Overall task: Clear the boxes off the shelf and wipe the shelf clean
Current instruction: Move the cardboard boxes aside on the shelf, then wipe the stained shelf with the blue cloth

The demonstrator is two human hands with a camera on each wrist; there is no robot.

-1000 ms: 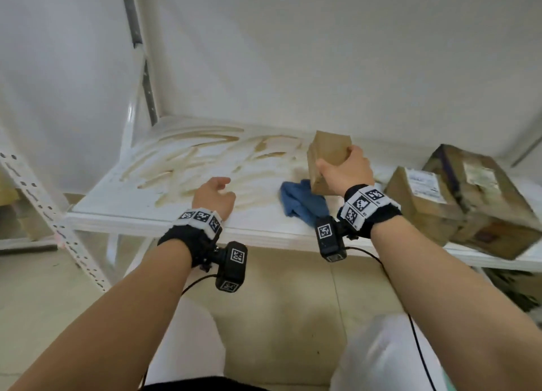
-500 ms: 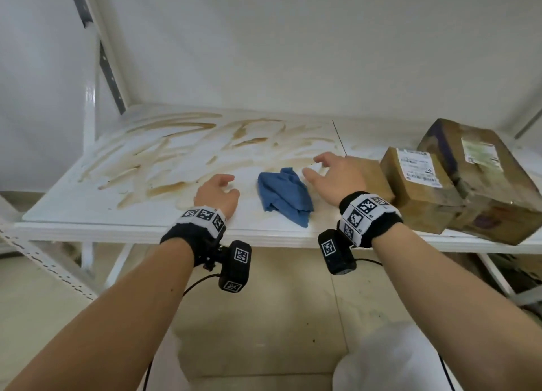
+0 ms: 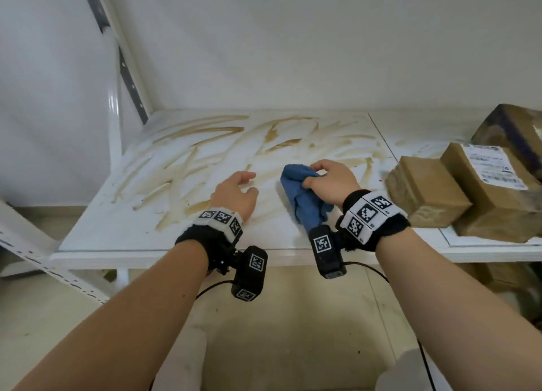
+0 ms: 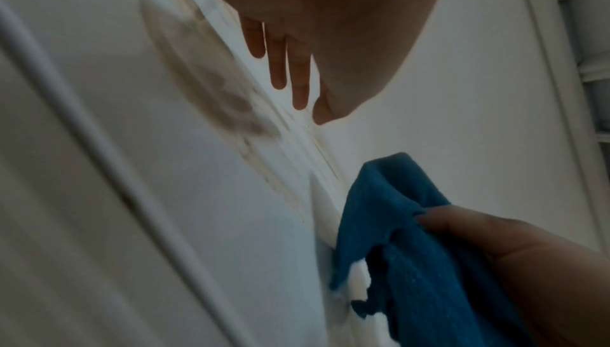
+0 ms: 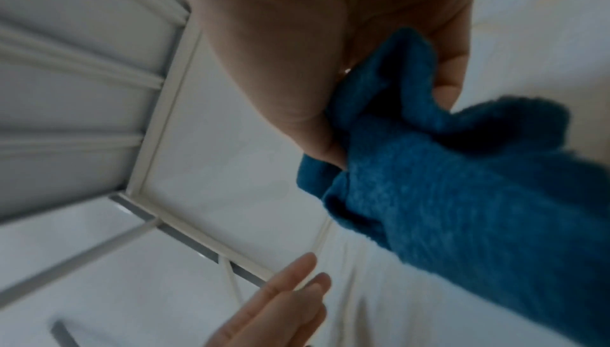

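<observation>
Gripping the blue cloth (image 3: 305, 198) now, the right hand (image 3: 330, 182) has fingers and thumb curled round a bunched fold, the rest trailing back under the wrist. From the head view, the left hand (image 3: 236, 195) hovers just left of it, fingers loosely bent and holding nothing. Brown streaks (image 3: 223, 150) sprawl across the white shelf (image 3: 123, 238) beyond and left of both sets of fingertips. Three cardboard boxes (image 3: 425, 194) sit pushed together right of the right hand, still on the shelf.

Over to the left wrist view: the left hand's fingers (image 4: 283, 65) hang fairly straight and close together, clear of the surface as far as I can tell, a smudge of stain (image 4: 231, 102) beside them. The cloth (image 4: 412, 235) droops below, pinched by the right hand's thumb (image 4: 462, 224).

Right wrist view: the cloth (image 5: 445, 183) is squeezed between thumb and curled fingers, a thick wad dangling; the left hand's fingertips (image 5: 297, 274) reach in from below, side by side.

My read: wiping is about to start. She'd do well to flatten that wad under the palm for broad contact, press firmly, and sweep from the far streaks back towards the front edge, steadying with the free hand. The boxes probably still need lifting away for a full clean.
</observation>
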